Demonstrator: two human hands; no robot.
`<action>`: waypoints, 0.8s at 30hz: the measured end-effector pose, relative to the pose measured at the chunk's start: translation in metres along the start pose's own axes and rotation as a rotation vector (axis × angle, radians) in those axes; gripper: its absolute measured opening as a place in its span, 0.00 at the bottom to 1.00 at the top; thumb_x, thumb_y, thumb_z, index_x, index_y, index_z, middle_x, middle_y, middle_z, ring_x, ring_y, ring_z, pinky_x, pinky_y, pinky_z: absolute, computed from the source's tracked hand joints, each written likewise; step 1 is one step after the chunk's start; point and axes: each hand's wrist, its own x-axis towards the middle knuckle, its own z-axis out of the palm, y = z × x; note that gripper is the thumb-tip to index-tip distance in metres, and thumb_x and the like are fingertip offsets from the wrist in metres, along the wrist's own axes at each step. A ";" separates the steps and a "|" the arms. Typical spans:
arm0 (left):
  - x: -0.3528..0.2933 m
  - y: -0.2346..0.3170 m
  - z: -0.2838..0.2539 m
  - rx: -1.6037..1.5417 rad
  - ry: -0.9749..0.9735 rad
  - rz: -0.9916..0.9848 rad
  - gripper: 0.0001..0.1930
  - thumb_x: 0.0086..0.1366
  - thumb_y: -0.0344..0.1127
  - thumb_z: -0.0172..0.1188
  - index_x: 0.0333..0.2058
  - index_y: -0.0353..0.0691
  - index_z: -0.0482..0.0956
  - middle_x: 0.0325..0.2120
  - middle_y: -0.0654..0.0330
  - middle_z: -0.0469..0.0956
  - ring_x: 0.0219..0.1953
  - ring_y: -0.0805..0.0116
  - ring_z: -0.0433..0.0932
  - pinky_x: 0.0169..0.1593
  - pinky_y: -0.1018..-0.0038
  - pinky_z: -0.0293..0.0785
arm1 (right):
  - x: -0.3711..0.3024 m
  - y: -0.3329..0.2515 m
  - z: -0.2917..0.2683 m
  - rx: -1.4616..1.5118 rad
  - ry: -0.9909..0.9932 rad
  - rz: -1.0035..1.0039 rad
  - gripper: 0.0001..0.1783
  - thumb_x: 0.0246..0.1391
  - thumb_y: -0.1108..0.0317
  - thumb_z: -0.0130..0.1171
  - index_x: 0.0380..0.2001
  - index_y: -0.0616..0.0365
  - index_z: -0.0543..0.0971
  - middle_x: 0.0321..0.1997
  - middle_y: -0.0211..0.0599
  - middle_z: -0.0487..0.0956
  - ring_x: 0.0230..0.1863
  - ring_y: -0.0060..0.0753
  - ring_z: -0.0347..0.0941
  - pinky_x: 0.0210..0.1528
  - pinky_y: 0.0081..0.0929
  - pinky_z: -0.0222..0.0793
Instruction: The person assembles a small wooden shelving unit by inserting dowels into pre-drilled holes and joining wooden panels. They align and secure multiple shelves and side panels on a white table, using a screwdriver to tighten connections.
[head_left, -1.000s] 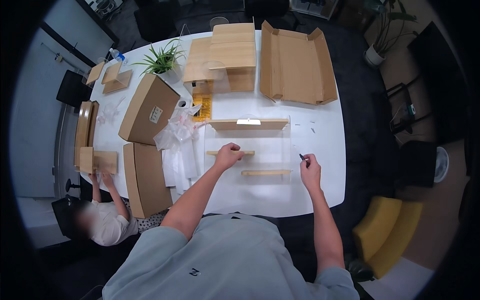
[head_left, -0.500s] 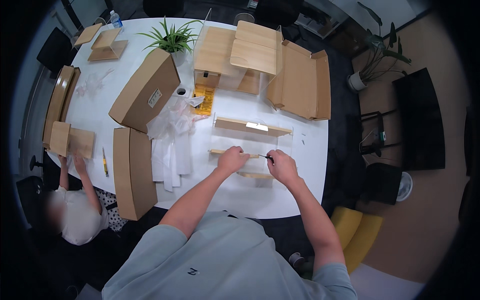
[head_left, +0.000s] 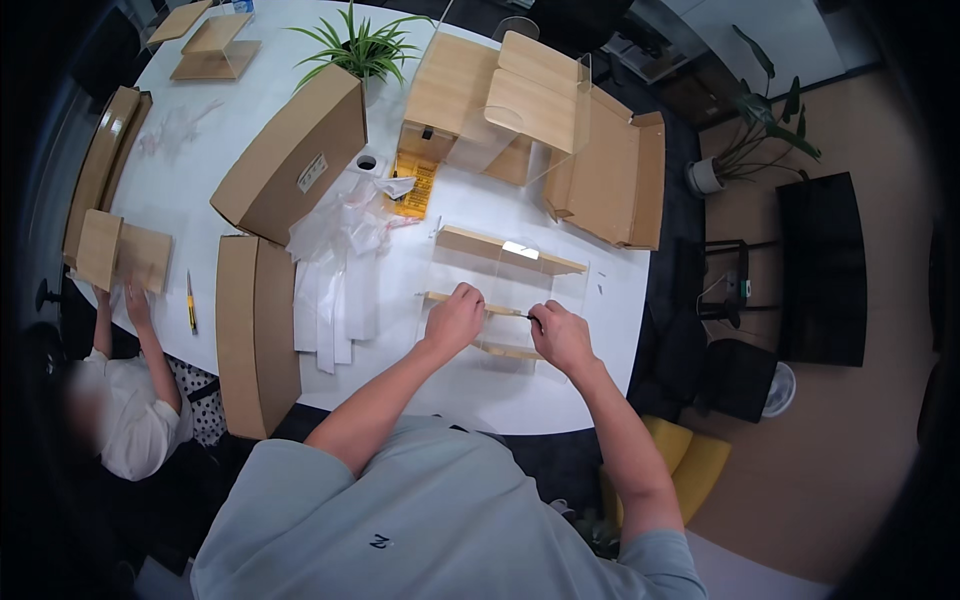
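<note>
A partly assembled unit of narrow wooden boards and clear acrylic panels lies on the white table. Its far board (head_left: 470, 241) runs crosswise, the middle board (head_left: 500, 310) passes under my fingers, and the near board (head_left: 508, 351) lies closest to me. My left hand (head_left: 456, 318) is closed on the middle board. In my right hand (head_left: 562, 337) is a small screwdriver (head_left: 527, 317) with a dark handle. Its thin shaft points left toward the middle board, near my left fingers. Whether its tip touches anything is too small to tell.
Brown cardboard boxes (head_left: 258, 340) and crumpled clear plastic (head_left: 345, 225) lie to the left. Farther back stand a finished wood-and-acrylic unit (head_left: 455, 75), an open carton (head_left: 610, 170) and a potted plant (head_left: 362, 48). A yellow cutter (head_left: 191, 305) lies near a co-worker's hands (head_left: 138, 305) holding boards.
My viewpoint has shifted and tilted slightly, so the table appears rotated. Both hands stay at the middle board, with the screwdriver still in my right hand.
</note>
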 end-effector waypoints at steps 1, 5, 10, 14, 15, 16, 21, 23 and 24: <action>-0.004 -0.001 -0.005 0.017 0.002 0.043 0.08 0.69 0.36 0.56 0.40 0.39 0.78 0.41 0.56 0.78 0.37 0.49 0.82 0.40 0.57 0.80 | 0.001 -0.001 0.000 -0.013 -0.004 -0.014 0.05 0.56 0.70 0.59 0.35 0.56 0.81 0.35 0.41 0.80 0.33 0.50 0.80 0.36 0.46 0.79; -0.014 -0.004 -0.010 0.008 0.088 0.077 0.08 0.69 0.36 0.59 0.35 0.38 0.77 0.37 0.57 0.76 0.32 0.49 0.81 0.35 0.57 0.79 | 0.000 0.000 0.001 -0.075 -0.027 -0.045 0.04 0.54 0.71 0.59 0.34 0.56 0.81 0.34 0.41 0.79 0.32 0.49 0.80 0.35 0.45 0.79; -0.015 0.000 -0.009 -0.007 0.044 0.077 0.09 0.68 0.38 0.61 0.36 0.38 0.77 0.36 0.56 0.76 0.31 0.48 0.81 0.34 0.56 0.79 | 0.000 0.000 -0.004 -0.060 0.008 -0.081 0.04 0.54 0.72 0.59 0.33 0.57 0.80 0.34 0.41 0.79 0.32 0.49 0.80 0.34 0.44 0.78; -0.014 0.003 -0.008 -0.019 0.065 0.114 0.09 0.67 0.37 0.61 0.36 0.37 0.76 0.37 0.57 0.76 0.32 0.48 0.81 0.34 0.56 0.79 | 0.001 -0.002 -0.003 -0.079 0.000 -0.102 0.04 0.54 0.72 0.59 0.34 0.56 0.80 0.33 0.41 0.78 0.32 0.48 0.80 0.33 0.44 0.78; -0.013 0.002 -0.010 -0.017 0.038 0.118 0.09 0.66 0.36 0.61 0.37 0.38 0.76 0.38 0.57 0.76 0.33 0.48 0.81 0.35 0.56 0.79 | 0.002 -0.001 -0.002 -0.093 -0.011 -0.106 0.05 0.54 0.72 0.59 0.34 0.56 0.80 0.33 0.40 0.78 0.32 0.48 0.80 0.34 0.44 0.78; -0.014 0.001 -0.011 -0.014 0.012 0.121 0.09 0.66 0.36 0.62 0.38 0.38 0.75 0.39 0.57 0.76 0.34 0.49 0.81 0.36 0.56 0.80 | 0.003 -0.001 -0.002 -0.106 -0.022 -0.112 0.05 0.54 0.72 0.59 0.35 0.56 0.80 0.34 0.40 0.78 0.32 0.48 0.80 0.34 0.44 0.79; -0.019 0.009 -0.027 -0.045 -0.058 0.148 0.15 0.66 0.34 0.61 0.49 0.40 0.74 0.46 0.56 0.75 0.42 0.48 0.81 0.42 0.56 0.80 | 0.007 -0.002 -0.002 -0.219 -0.044 -0.229 0.04 0.55 0.72 0.57 0.34 0.56 0.79 0.35 0.41 0.78 0.34 0.47 0.80 0.33 0.43 0.79; -0.017 0.009 -0.024 -0.074 -0.067 0.117 0.16 0.66 0.35 0.61 0.52 0.40 0.74 0.47 0.55 0.75 0.44 0.47 0.80 0.45 0.55 0.80 | 0.011 -0.003 -0.003 -0.262 -0.058 -0.313 0.03 0.55 0.72 0.56 0.33 0.56 0.78 0.35 0.41 0.78 0.34 0.47 0.81 0.33 0.42 0.79; -0.015 0.003 -0.016 -0.093 -0.059 0.112 0.17 0.67 0.35 0.61 0.52 0.40 0.75 0.47 0.54 0.75 0.44 0.47 0.80 0.46 0.55 0.80 | 0.015 -0.004 -0.004 -0.277 -0.081 -0.356 0.03 0.55 0.72 0.56 0.32 0.57 0.78 0.35 0.41 0.78 0.33 0.47 0.81 0.33 0.42 0.79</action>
